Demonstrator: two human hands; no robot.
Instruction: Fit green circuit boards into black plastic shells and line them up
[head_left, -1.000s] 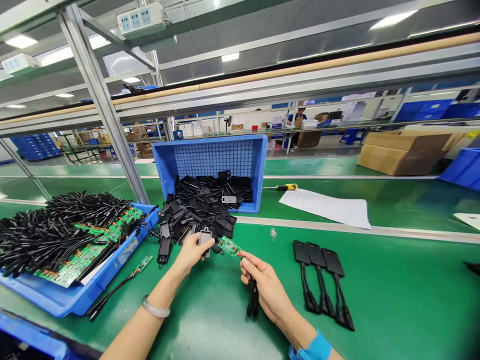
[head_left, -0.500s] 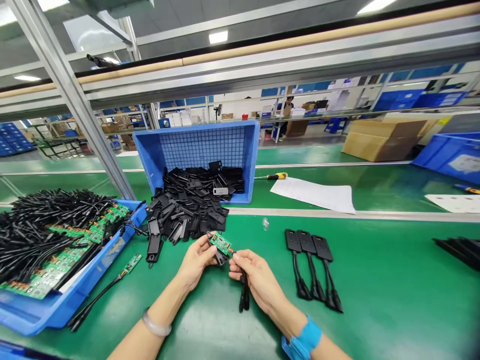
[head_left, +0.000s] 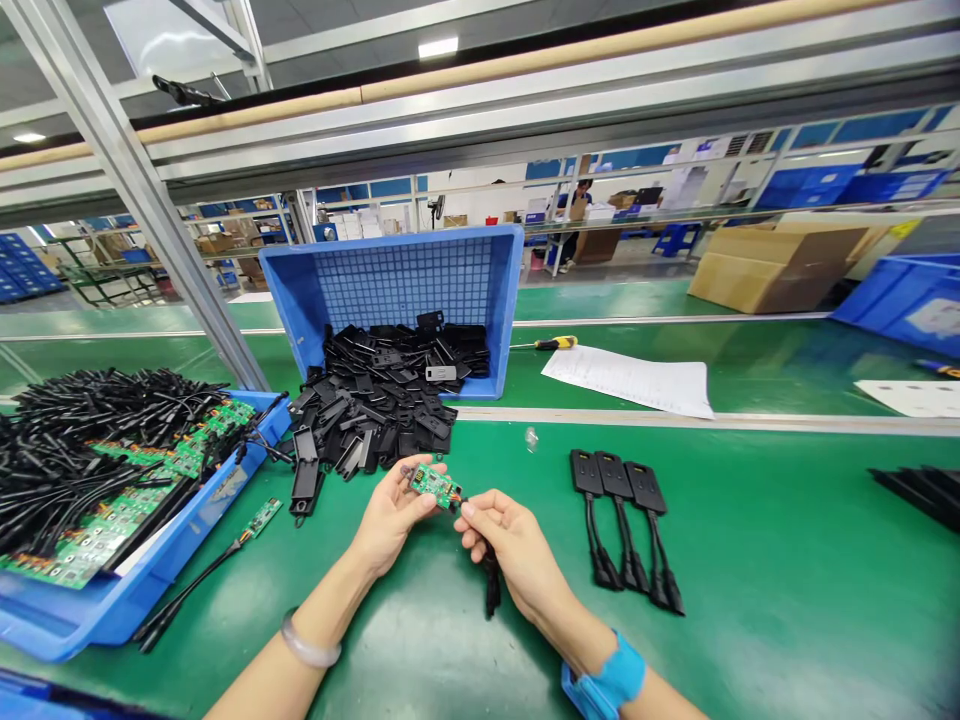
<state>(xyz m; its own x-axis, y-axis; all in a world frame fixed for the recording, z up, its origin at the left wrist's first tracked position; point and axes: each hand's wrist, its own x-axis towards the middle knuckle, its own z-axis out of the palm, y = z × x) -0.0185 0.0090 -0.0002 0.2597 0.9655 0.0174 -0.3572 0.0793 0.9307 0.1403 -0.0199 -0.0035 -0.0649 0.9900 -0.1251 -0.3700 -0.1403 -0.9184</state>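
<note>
My left hand (head_left: 390,515) pinches a small green circuit board (head_left: 435,486), and a dark edge of a black plastic casing (head_left: 407,472) shows under the board, mostly hidden by my fingers. My right hand (head_left: 514,552) is shut on the wires at the board's right end. From below those fingers hangs a black cable (head_left: 491,585). Both hands sit close together over the green bench mat (head_left: 450,650), just in front of a heap of black plastic casings (head_left: 382,405).
The casings spill from a tilted blue crate (head_left: 390,270). A blue tray (head_left: 217,510) at left holds black cables and green boards. Several finished black cable units (head_left: 619,520) lie at right. Behind are a screwdriver (head_left: 551,343) and white paper (head_left: 630,380).
My hands have drawn closer together. The casing has gone from standing visibly in my left hand to lying mostly hidden under the green board, and the view has tilted slightly.
</note>
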